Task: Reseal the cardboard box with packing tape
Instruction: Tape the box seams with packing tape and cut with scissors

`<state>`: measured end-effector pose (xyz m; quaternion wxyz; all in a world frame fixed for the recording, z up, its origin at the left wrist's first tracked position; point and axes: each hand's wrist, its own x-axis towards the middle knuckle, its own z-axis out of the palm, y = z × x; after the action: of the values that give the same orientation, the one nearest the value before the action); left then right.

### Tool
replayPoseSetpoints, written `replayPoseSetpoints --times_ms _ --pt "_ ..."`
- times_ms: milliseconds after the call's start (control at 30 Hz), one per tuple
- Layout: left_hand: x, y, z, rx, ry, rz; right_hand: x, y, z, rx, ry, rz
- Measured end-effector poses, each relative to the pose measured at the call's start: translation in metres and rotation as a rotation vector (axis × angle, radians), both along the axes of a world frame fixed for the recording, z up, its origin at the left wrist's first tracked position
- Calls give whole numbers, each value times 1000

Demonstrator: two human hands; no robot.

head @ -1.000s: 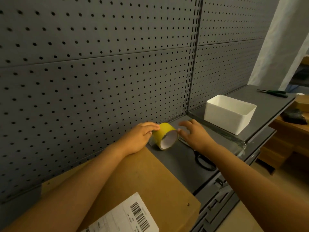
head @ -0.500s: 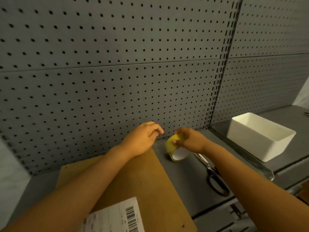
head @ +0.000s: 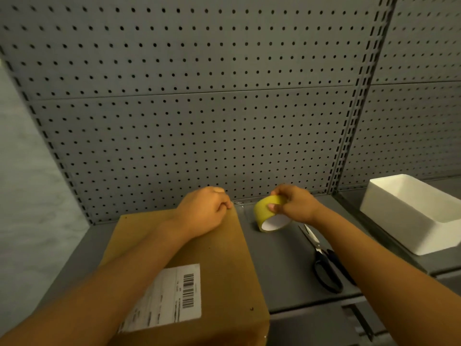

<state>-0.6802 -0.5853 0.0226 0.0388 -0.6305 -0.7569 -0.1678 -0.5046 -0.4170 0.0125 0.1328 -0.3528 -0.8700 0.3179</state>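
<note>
Since half a second ago the right hand [head: 295, 206] has closed round the yellow packing tape roll [head: 270, 213], right of centre, pulling clear tape rightward from the left hand [head: 205, 212], whose curled fingers pinch its end at the cardboard box's [head: 219, 260] far corner.

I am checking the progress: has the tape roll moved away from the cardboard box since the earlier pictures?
Yes. The tape roll, gripped by the right hand, now sits further right of the cardboard box corner, nearer the scissors. One second ago it touched that corner.
</note>
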Motion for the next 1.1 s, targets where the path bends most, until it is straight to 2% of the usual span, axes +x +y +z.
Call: replayPoseSetpoints --times_ms 400,800,933,1100 --pt "12 -9 -6 -15 25 53 12 -2 -9 173 34 -38" --pt "18 -16 -12 -1 -2 55 12 -3 -41 228 -90 -136" --pt "15 -17 -14 7 -11 48 -1 -13 -36 260 32 -139" --pt "13 -16 -17 33 -25 26 -33 -50 -9 69 214 43"
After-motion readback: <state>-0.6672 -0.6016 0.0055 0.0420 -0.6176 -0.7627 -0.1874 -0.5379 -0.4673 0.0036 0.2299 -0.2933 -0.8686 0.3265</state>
